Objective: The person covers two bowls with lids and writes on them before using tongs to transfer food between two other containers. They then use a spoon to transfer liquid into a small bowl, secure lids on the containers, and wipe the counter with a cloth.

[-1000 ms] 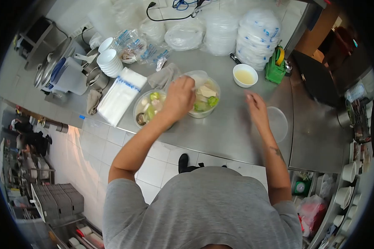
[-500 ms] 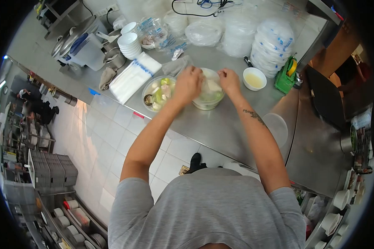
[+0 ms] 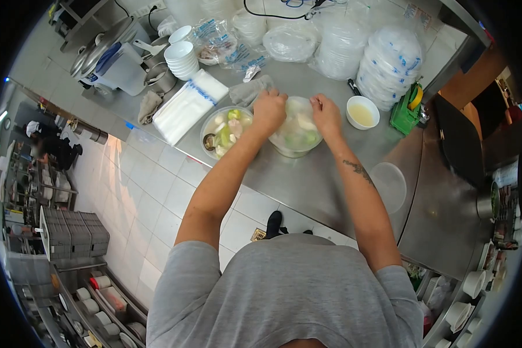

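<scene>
A round clear tub [image 3: 293, 152] with pale chunks and green pieces inside stands on the steel counter, its top hazy as if under thin clear plastic. My left hand [image 3: 270, 113] is closed at the tub's upper left rim, fingertips pinched together. On the opposite side, my right hand [image 3: 327, 116] makes a similar pinch at the rim. Anything thin between the fingers is too hard to see. Left of my left hand, a clear bowl [image 3: 205, 129] holds vegetables and light chunks, with a ladle [image 3: 209, 141] dipped in it.
A white bowl of yellowish liquid [image 3: 362, 112] sits to the right, near a green tape dispenser [image 3: 404, 113]. A clear round lid [image 3: 388, 187] lies by my right forearm. White plastic bags [image 3: 185, 110], stacked white bowls [image 3: 181, 60] and wrapped containers [image 3: 391, 64] line the back.
The view has shifted slightly. My left hand, blurred by motion before, is now sharper at the rim with its fingertips a little higher. My right hand stays pinched on its side.
</scene>
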`<state>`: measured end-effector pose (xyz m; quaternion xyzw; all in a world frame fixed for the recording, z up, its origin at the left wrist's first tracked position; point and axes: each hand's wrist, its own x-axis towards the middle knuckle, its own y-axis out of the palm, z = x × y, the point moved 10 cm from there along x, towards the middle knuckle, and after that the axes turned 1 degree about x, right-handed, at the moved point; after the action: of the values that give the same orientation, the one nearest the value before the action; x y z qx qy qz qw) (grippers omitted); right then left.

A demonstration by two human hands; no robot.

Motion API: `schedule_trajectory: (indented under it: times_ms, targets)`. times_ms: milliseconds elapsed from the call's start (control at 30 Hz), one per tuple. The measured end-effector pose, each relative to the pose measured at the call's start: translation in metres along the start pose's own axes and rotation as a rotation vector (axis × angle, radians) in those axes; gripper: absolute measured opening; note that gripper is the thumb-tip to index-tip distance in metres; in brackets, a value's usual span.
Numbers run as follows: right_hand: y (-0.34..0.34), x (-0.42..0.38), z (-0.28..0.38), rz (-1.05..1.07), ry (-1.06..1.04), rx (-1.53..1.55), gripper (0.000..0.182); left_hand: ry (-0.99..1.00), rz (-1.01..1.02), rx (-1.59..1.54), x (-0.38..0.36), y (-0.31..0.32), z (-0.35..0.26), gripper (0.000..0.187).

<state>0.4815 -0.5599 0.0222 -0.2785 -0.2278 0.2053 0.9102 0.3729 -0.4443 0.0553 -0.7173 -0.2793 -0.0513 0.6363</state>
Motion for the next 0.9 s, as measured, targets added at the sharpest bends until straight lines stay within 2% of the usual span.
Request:
schedule_trajectory:
  times_ms: [167,233,433,533,633,733,900]
  targets:
    - [-0.006,-0.009,-0.007,0.078,0.026,0.133,0.023,-0.046,0.04,-0.084,-0.01,0.013,-0.007,0.026]
    - [-0.013,-0.012,-0.013,0.107,0.06,0.161,0.023,-0.102,-0.006,-0.177,-0.018,0.011,-0.013,0.027]
    - [-0.048,-0.03,-0.037,0.058,0.107,0.16,0.025,-0.202,-0.037,-0.301,-0.033,0.019,-0.041,0.028]
    - [-0.079,-0.046,-0.035,-0.029,0.05,0.046,0.029,-0.222,-0.031,-0.319,-0.035,0.022,-0.058,0.027]
    - [-0.088,-0.076,-0.017,-0.084,-0.232,-0.075,0.039,-0.23,-0.043,-0.341,-0.034,0.024,-0.072,0.027]
    - [-0.091,-0.109,0.006,-0.024,-0.35,-0.513,0.049,-0.216,-0.082,-0.347,-0.034,0.028,-0.087,0.026]
    - [-0.104,-0.12,-0.009,-0.007,-0.28,-0.525,0.053,-0.111,-0.165,-0.301,-0.029,0.026,-0.119,0.032]
